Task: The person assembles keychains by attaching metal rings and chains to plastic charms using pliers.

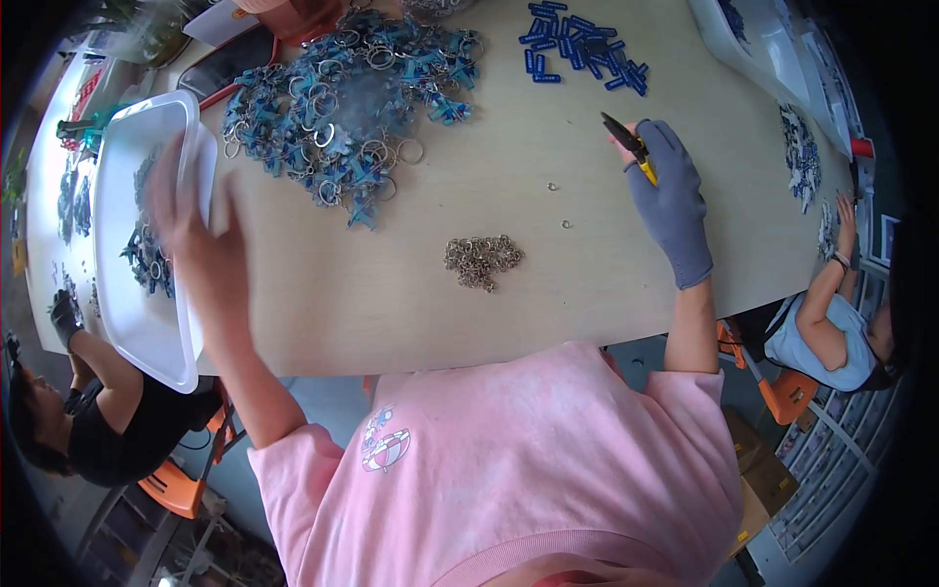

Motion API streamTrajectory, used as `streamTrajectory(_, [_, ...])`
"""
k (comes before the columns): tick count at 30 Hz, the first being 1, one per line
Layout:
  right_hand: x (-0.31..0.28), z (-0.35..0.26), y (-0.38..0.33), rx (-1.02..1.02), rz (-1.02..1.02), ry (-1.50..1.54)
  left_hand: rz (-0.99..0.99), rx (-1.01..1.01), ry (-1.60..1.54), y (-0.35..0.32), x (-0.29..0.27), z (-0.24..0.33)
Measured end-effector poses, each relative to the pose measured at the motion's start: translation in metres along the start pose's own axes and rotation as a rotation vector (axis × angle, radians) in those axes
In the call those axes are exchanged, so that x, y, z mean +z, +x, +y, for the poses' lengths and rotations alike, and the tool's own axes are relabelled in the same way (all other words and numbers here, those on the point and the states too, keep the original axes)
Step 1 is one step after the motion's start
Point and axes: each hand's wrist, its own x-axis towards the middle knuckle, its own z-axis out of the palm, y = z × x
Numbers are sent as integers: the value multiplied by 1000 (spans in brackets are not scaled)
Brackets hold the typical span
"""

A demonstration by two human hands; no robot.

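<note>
My bare left hand (201, 220), blurred by motion, is over the right side of a white plastic bin (193, 352). Its thumb and fingers look spread, with nothing visible between them. Inside the bin lie several blue-and-dark keychains (147, 264), partly hidden by the hand. A grey fingerless glove covers my right hand (670, 196), which is closed around pliers (641, 161) with black jaws and yellow handles. The jaws point up and left, above the table. Left of that hand, two small metal rings (565, 225) lie apart from a pile of small rings (482, 260).
A large heap of blue keychains with split rings (342, 108) covers the table's far left. Blue tags (587, 47) are scattered at the far middle. A phone-like dark device (227, 67) and another white bin (773, 49) stand farther out. Co-workers sit at both sides.
</note>
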Motion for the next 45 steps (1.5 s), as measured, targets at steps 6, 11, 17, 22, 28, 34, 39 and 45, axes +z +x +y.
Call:
streamTrajectory(6, [15,-9,-1,-60,-37,64,-136,580,-180,61,105,68])
streamTrajectory(11, [11,-7,-1,-61,-32,81,-77,618,-303,76,121,64])
streamTrajectory(17, [-1,-13,3,42,-144,129,-147,77,-917,91,106,57])
streamTrajectory(22, [7,-24,-9,-180,-155,72,-373,-144,-1593,90,87,66])
streamTrajectory(28, [20,-36,-11,-314,-90,-89,-471,-345,-1758,68,70,89])
streamTrajectory(34, [-2,-52,0,13,-214,659,-572,-387,-1727,55,63,99])
streamTrajectory(39, [-15,-76,30,-204,-257,413,-478,-300,-1644,50,55,113])
streamTrajectory(45, [-15,-86,42,-269,-255,320,-453,-83,-1501,48,59,116])
